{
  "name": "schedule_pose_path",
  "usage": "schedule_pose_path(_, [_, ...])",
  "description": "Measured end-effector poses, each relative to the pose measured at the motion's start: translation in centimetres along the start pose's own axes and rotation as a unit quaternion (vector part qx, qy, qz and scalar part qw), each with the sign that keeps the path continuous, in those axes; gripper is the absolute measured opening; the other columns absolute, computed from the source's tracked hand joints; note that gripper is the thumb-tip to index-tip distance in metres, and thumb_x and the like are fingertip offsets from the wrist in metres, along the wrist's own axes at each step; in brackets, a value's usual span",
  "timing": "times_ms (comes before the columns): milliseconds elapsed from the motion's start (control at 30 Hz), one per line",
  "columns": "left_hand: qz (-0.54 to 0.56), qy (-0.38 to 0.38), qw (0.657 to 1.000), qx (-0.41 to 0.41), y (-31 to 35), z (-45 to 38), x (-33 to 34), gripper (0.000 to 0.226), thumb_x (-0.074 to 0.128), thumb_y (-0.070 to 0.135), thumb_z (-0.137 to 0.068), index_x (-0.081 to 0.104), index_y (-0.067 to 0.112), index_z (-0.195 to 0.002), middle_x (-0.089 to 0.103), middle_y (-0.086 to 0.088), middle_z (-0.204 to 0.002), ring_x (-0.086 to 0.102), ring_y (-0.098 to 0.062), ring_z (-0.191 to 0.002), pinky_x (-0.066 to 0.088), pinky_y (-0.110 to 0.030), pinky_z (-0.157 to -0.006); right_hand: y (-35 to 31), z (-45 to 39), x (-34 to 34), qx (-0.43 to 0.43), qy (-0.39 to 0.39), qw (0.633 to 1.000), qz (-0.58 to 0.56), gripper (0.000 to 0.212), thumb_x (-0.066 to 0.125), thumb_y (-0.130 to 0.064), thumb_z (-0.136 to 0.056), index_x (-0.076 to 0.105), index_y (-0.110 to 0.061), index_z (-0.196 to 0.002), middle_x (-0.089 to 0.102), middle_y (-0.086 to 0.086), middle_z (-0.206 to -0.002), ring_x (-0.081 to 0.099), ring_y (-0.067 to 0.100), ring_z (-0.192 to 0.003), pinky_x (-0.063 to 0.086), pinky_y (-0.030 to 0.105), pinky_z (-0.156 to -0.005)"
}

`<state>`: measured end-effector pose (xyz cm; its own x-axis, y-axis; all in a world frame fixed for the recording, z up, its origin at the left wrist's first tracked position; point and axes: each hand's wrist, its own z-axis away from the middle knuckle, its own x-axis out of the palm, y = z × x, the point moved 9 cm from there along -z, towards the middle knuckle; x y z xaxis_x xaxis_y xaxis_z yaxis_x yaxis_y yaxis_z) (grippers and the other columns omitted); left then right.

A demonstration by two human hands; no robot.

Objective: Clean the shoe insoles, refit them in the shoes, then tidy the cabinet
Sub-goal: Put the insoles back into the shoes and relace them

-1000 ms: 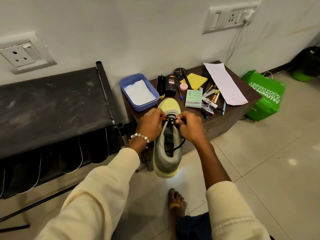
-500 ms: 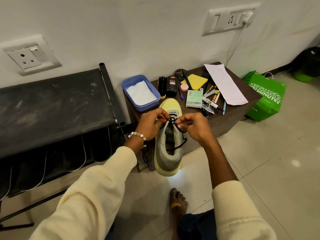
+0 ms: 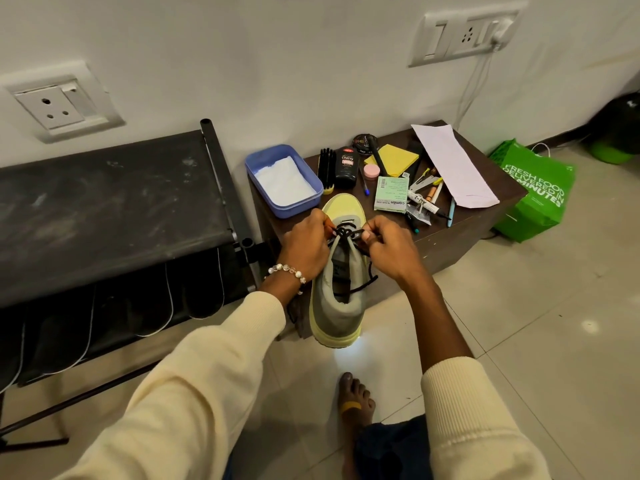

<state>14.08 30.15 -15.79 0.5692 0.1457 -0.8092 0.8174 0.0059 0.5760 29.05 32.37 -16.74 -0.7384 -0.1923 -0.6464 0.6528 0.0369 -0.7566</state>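
A yellow and grey shoe (image 3: 337,306) lies with its toe on the front edge of the low brown cabinet (image 3: 460,233) and its heel sticking out toward me. Black laces (image 3: 344,232) cross over its tongue. My left hand (image 3: 304,247) pinches the lace on the left side of the knot. My right hand (image 3: 388,249) pinches the lace on the right side. A loose lace end hangs down the shoe's right side. The inside of the shoe is mostly hidden by the collar.
On the cabinet lie a blue tray (image 3: 254,168) with white cloth, a black brush, a polish bottle (image 3: 347,167), yellow sticky notes (image 3: 398,159), a green box, pens and a white paper. A black shoe rack (image 3: 104,202) stands left, a green bag (image 3: 533,192) right. My bare foot (image 3: 355,407) is below.
Both hands stay on the laces; the right hand has drawn back close to the knot after pulling slightly outward. The shoe has not moved.
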Motion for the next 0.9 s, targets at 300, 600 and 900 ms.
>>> schedule_pose_path(300, [0.148,-0.04,0.988,0.02,-1.0,0.0,0.0,0.019,0.063,0.01,-0.09,0.066,0.014,-0.107,0.069,-0.002,-0.103,0.064,-0.015,-0.092,0.05,-0.017,-0.078,1.1,-0.1,0.4,-0.002,-0.053,0.994,-0.094,0.019,0.07,-0.005,-0.082,0.07,-0.021,-0.092,0.071,-0.002,-0.091,0.067,0.016,-0.091,0.055,0.037,-0.088])
schedule_pose_path(600, [0.095,-0.003,0.995,-0.013,-1.3,-0.3,-0.1,0.011,0.057,0.014,-0.093,0.064,0.014,-0.102,0.07,-0.003,-0.097,0.064,-0.02,-0.092,0.052,-0.038,-0.085,1.0,-0.3,0.1,-0.012,-0.01,0.998,-0.06,0.006,0.07,-0.018,-0.084,0.074,-0.019,-0.088,0.072,0.0,-0.083,0.068,0.014,-0.082,0.056,0.033,-0.08])
schedule_pose_path(900, [0.008,-0.034,0.999,0.003,-0.7,-0.3,0.3,0.018,0.046,0.013,-0.097,0.05,0.008,-0.114,0.064,-0.013,-0.107,0.06,-0.03,-0.098,0.048,-0.042,-0.086,0.6,-0.5,0.2,-0.002,0.002,1.0,-0.002,0.017,0.051,-0.022,-0.095,0.062,-0.012,-0.089,0.068,0.008,-0.092,0.063,0.025,-0.09,0.053,0.047,-0.083])
